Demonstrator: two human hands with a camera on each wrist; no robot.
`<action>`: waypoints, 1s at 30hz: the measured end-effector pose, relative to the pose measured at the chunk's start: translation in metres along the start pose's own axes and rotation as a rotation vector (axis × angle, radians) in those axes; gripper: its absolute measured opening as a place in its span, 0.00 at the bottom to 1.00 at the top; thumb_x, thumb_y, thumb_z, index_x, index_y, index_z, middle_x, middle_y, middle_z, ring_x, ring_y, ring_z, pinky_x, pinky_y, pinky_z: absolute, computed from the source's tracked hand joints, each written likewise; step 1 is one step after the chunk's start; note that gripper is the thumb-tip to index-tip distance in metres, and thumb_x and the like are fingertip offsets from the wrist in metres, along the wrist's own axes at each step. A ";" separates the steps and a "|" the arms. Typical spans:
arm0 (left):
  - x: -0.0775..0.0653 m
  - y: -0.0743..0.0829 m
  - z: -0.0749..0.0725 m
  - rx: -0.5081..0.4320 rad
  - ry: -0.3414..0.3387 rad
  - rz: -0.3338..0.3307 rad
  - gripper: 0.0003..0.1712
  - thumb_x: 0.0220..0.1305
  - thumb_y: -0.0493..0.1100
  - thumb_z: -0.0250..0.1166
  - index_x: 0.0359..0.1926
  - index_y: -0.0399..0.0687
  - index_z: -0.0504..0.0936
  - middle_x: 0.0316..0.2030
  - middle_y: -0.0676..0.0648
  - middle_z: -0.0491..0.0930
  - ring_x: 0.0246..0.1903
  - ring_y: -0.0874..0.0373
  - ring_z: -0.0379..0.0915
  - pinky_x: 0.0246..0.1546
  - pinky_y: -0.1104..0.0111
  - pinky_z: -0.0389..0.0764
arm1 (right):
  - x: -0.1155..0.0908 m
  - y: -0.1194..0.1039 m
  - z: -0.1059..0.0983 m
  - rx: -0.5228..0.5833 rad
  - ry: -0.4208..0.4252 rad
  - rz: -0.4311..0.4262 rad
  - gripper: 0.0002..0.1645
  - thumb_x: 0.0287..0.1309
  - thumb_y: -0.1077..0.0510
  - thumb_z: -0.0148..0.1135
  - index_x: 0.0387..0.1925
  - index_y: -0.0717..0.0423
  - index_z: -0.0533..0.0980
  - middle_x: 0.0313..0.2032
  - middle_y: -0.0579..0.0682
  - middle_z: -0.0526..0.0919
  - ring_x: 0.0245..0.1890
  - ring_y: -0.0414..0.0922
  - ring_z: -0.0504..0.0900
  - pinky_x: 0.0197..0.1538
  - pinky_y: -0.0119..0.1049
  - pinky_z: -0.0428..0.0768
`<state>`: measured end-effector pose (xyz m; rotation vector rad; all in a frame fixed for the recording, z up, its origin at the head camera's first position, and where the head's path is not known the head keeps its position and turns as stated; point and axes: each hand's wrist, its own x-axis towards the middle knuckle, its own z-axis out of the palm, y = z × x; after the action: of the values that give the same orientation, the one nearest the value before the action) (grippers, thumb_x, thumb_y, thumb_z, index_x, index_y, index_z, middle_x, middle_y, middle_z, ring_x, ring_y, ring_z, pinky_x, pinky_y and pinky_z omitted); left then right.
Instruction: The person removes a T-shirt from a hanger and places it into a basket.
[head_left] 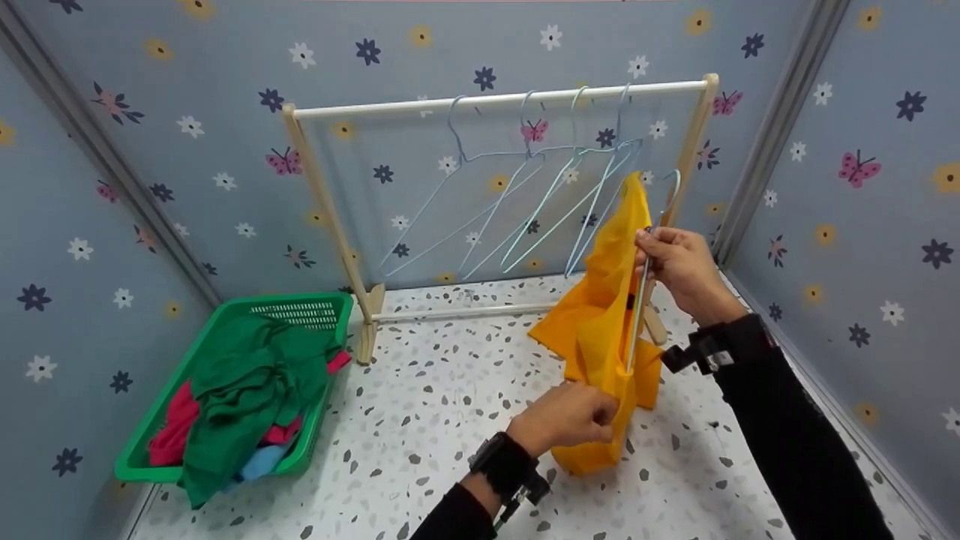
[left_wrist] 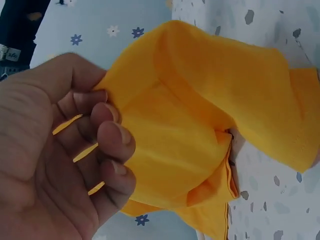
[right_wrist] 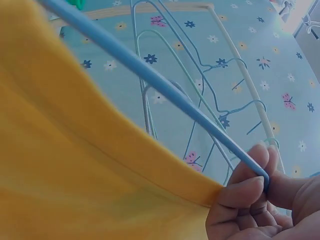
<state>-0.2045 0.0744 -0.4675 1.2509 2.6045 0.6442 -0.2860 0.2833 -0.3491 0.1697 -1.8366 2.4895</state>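
Note:
A yellow shirt (head_left: pixel 600 315) hangs in folds between my two hands, above the speckled floor. My right hand (head_left: pixel 679 266) grips a blue wire hanger (right_wrist: pixel 175 95) near its hook, and the shirt's edge meets those fingers. The hanger's hook points up, and its lower end runs down into the shirt. Lower down, my left hand (head_left: pixel 566 416) pinches the shirt's cloth between thumb and index finger; in the left wrist view its other fingers (left_wrist: pixel 117 140) curl in front of the fabric. The part of the hanger inside the shirt is hidden.
Behind the shirt stands a clothes rack (head_left: pixel 495 99) with several wire hangers (head_left: pixel 517 214) on its bar. At the left, a green basket (head_left: pixel 330 300) holds a green garment (head_left: pixel 255 375), with red and blue cloth under it. Patterned panels (head_left: pixel 862 262) enclose the floor.

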 end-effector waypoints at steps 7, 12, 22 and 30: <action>0.002 -0.001 0.001 0.121 -0.027 -0.039 0.14 0.50 0.45 0.69 0.18 0.55 0.71 0.14 0.58 0.63 0.15 0.65 0.61 0.16 0.74 0.60 | -0.003 0.001 -0.006 -0.029 0.003 -0.016 0.12 0.66 0.62 0.56 0.33 0.70 0.72 0.20 0.54 0.78 0.18 0.46 0.77 0.21 0.32 0.73; 0.001 0.001 0.006 0.161 -0.086 -0.048 0.16 0.48 0.47 0.71 0.17 0.55 0.71 0.13 0.59 0.63 0.15 0.65 0.61 0.16 0.74 0.61 | -0.005 0.001 -0.010 -0.063 0.073 0.018 0.14 0.65 0.61 0.57 0.36 0.73 0.73 0.19 0.53 0.77 0.17 0.45 0.77 0.20 0.31 0.73; 0.007 -0.014 0.021 0.352 0.016 -0.166 0.12 0.50 0.45 0.69 0.19 0.55 0.74 0.15 0.57 0.68 0.16 0.61 0.66 0.17 0.69 0.66 | -0.010 -0.001 -0.015 -0.167 0.142 0.082 0.18 0.65 0.57 0.58 0.38 0.74 0.76 0.20 0.51 0.79 0.17 0.42 0.75 0.22 0.29 0.75; 0.018 -0.028 0.030 0.483 0.267 -0.385 0.14 0.60 0.46 0.63 0.44 0.46 0.76 0.38 0.48 0.74 0.32 0.55 0.74 0.25 0.65 0.76 | -0.027 -0.007 -0.019 -0.324 -0.018 0.062 0.27 0.65 0.56 0.59 0.44 0.84 0.70 0.21 0.53 0.81 0.18 0.43 0.80 0.22 0.31 0.76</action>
<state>-0.2252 0.0823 -0.5067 0.7483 3.2309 0.1162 -0.2593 0.3047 -0.3508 0.1237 -2.2491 2.1889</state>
